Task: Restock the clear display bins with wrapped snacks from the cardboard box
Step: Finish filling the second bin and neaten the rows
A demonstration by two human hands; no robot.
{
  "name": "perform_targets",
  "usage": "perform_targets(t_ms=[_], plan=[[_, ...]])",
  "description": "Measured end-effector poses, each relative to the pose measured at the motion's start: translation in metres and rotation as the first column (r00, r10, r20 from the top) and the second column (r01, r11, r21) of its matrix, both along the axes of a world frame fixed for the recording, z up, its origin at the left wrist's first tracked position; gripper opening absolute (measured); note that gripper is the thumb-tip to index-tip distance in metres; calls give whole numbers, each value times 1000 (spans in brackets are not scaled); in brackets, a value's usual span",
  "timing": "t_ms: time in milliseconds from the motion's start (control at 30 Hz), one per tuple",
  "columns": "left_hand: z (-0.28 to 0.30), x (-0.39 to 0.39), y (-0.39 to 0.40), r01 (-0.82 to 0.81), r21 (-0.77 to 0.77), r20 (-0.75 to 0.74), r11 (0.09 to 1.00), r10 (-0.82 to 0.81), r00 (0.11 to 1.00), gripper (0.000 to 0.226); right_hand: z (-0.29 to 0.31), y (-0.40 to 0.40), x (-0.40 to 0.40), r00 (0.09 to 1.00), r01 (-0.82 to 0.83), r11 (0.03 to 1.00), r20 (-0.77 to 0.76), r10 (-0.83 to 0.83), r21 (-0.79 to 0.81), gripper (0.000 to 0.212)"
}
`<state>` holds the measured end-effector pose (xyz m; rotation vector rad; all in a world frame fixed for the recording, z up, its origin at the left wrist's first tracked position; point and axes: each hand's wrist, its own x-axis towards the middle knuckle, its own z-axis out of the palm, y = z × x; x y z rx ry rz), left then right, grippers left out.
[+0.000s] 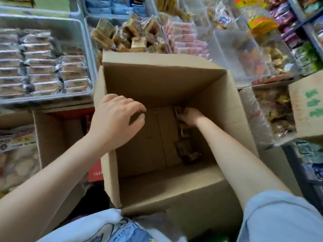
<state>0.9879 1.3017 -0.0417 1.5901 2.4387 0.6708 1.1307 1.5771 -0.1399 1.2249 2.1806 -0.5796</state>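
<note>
Snacks (186, 145) lie in 1 row along the box (157, 75) floor's right side, running near to far; right hand (189, 117) grips the far end, left hand (115, 119) hovers loosely curled, empty.

right hand (189, 116) grip blurred deep in cardboard box (157, 81), held snacks (187, 147) unclear

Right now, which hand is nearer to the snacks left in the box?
Right. The right hand grips the wrapped snacks at the bottom; the left hand rests on the rim.
</note>
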Motion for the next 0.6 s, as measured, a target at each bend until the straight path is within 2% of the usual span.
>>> perform_targets(t_ms=[200, 300, 367, 433, 500, 567, 600], plan=[[-4, -1, 1, -14, 65, -28, 998, 16, 999, 33, -105, 48, -10, 990, 138, 990, 34, -137, -10, 83], [-7, 0, 6, -33, 94, -18, 995, 35, 999, 29, -133, 50, -16, 998, 50, 998, 29, -51, 29, 76], [-8, 1, 7, -47, 104, -19, 993, 49, 999, 28, -139, 49, -19, 999, 49, 998, -12, -49, 32, 70], [-8, 1, 5, -49, 102, -31, 994, 52, 998, 29, -130, 45, -24, 996, 70, 992, -52, -75, -101, 68], [-12, 2, 2, -43, 88, -31, 995, 46, 998, 31, -107, 35, -27, 976, 100, 935, -148, -159, -341, 56], [-11, 4, 0, -49, 82, -24, 995, 51, 998, 32, -64, 22, -31, 959, 98, 817, -167, -231, -568, 46], [-9, 5, 0, -56, 92, -17, 994, 57, 998, 32, -40, 14, -32, 941, 101, 721, -170, -294, -685, 43]])
